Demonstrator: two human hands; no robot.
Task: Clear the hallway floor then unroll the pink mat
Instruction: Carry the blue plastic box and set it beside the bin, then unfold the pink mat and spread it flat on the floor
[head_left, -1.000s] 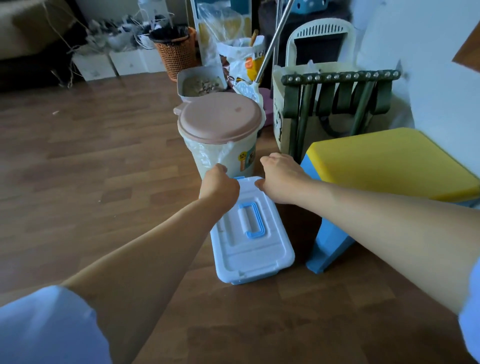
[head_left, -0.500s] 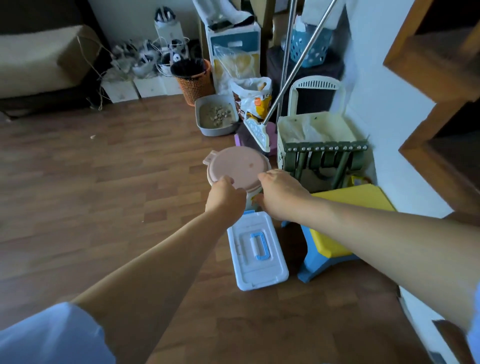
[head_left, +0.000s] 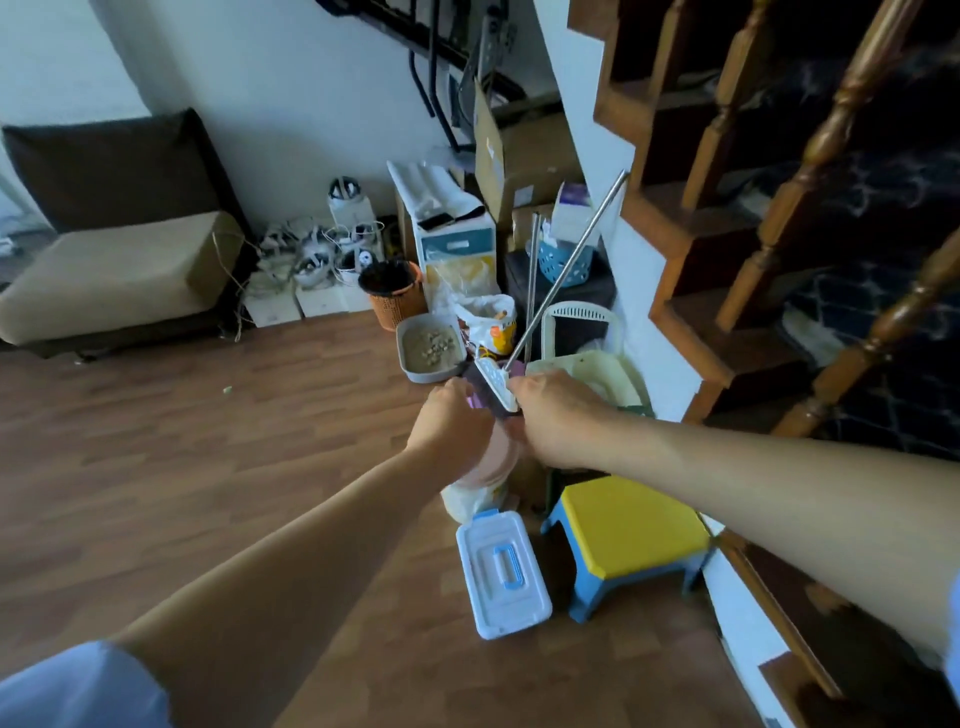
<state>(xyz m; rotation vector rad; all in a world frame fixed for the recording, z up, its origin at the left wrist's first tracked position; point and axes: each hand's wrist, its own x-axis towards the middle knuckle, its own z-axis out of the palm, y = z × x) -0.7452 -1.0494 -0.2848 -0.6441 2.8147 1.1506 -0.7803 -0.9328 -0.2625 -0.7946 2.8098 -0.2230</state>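
1. Left hand (head_left: 451, 422) and right hand (head_left: 558, 415): fingers are hidden, so a grip cannot be told.
2. Pink mat (head_left: 474, 401): probably the pink sliver seen between the hands, on the far side of the bucket (head_left: 491, 462).
3. Handling: judged light, soft and prone to unrolling; best gripped around mid-roll.

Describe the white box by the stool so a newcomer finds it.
Start at the wooden staircase on the right; at its foot stands a yellow stool. The box lies on the floor just left of it. It alone is white with a blue handle on its lid.
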